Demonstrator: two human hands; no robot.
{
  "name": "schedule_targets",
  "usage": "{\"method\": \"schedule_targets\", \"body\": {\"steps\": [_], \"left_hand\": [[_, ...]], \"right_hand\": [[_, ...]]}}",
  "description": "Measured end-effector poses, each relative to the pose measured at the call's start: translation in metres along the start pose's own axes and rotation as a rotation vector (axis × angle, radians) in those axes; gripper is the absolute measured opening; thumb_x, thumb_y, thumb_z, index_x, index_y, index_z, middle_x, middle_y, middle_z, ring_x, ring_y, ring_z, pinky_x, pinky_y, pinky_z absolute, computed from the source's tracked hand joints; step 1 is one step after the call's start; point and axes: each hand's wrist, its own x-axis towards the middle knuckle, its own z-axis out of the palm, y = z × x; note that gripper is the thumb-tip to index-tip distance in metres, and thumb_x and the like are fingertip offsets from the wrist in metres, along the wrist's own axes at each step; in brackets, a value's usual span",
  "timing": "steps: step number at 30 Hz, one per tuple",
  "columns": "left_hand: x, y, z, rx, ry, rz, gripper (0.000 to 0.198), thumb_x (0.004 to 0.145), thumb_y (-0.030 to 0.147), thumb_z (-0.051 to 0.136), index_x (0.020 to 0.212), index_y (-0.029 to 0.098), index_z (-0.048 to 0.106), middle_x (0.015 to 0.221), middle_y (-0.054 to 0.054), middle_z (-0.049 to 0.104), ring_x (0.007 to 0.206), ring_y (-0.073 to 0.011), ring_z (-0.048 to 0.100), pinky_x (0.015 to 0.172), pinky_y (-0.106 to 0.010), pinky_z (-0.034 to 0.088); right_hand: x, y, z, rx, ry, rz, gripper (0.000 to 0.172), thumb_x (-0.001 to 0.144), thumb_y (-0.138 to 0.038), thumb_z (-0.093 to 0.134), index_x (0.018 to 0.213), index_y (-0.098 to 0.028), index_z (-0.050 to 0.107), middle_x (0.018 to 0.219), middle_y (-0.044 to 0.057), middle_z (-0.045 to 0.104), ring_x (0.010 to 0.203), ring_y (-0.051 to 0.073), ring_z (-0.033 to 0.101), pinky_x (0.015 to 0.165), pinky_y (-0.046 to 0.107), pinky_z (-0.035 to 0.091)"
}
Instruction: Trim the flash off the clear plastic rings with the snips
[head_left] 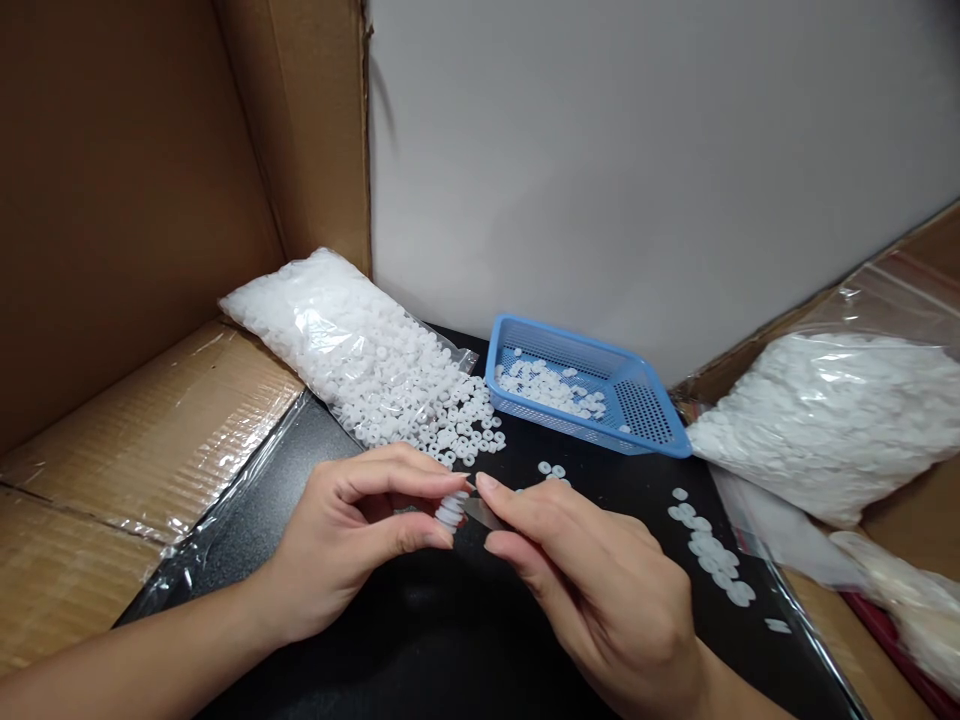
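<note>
White plastic rings point(450, 511), stacked in a short column, sit pinched between the thumb and fingers of the left hand point(352, 535). Right hand point(592, 580) meets it from the right, fingertips closed on a thin clear strip point(484, 514) that touches the stack. Both hands hover over a black glossy mat point(420, 640). Far left, a crinkly clear bag point(352, 350) spills small round rings. Just right of it stands a blue mesh basket point(645, 412), a few rings inside.
</note>
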Motion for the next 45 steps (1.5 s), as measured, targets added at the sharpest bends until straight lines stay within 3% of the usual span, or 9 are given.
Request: {"method": "schedule_targets", "body": {"steps": [17, 26, 37, 42, 45], "left_hand": [[0.0016, 0.0014, 0.0009, 0.028, -0.001, 0.015, 0.03, 0.079, 0.012, 0.083, 0.1, 0.032, 0.083, 0.093, -0.001, 0.079, 0.086, -0.0125, 0.072, 0.076, -0.017, 0.057], [0.0012, 0.0062, 0.0012, 0.07, 0.01, 0.019, 0.028, 0.078, 0.013, 0.083, 0.099, 0.032, 0.084, 0.092, -0.003, 0.08, 0.085, -0.0148, 0.072, 0.076, -0.02, 0.058], [0.0025, 0.0045, 0.0012, 0.052, 0.021, 0.002, 0.029, 0.078, 0.012, 0.083, 0.098, 0.032, 0.084, 0.093, -0.003, 0.08, 0.086, -0.0151, 0.072, 0.076, -0.02, 0.057], [0.0006, 0.0017, 0.0014, -0.004, 0.033, -0.038, 0.026, 0.077, 0.014, 0.084, 0.096, 0.031, 0.084, 0.092, -0.003, 0.079, 0.086, -0.0148, 0.071, 0.077, -0.021, 0.056], [0.0006, -0.0001, 0.0022, -0.051, 0.035, -0.068, 0.023, 0.077, 0.016, 0.085, 0.095, 0.03, 0.084, 0.091, -0.003, 0.078, 0.085, -0.0147, 0.07, 0.077, -0.021, 0.056]], "right_hand": [[-0.0015, -0.0006, 0.0011, 0.004, 0.009, -0.008, 0.025, 0.099, -0.01, 0.056, 0.123, -0.006, 0.063, 0.078, 0.008, 0.069, 0.066, 0.015, 0.066, 0.057, 0.026, 0.054], [-0.0005, -0.0009, -0.0029, -0.005, -0.003, 0.012, 0.031, 0.1, -0.012, 0.056, 0.13, -0.014, 0.062, 0.079, 0.006, 0.07, 0.065, 0.015, 0.067, 0.056, 0.026, 0.055], [0.0025, -0.002, -0.0036, 0.048, 0.0, 0.059, 0.025, 0.1, -0.011, 0.054, 0.123, -0.011, 0.066, 0.079, 0.006, 0.069, 0.064, 0.015, 0.065, 0.056, 0.025, 0.053], [0.0038, -0.0012, -0.0077, 0.14, 0.067, 0.23, 0.026, 0.104, -0.023, 0.048, 0.122, -0.018, 0.066, 0.083, 0.004, 0.07, 0.069, 0.014, 0.067, 0.061, 0.023, 0.055], [0.0052, -0.0004, -0.0085, 0.16, 0.067, 0.243, 0.035, 0.105, -0.04, 0.048, 0.126, -0.019, 0.064, 0.081, 0.003, 0.069, 0.065, 0.013, 0.064, 0.057, 0.022, 0.054]]}}
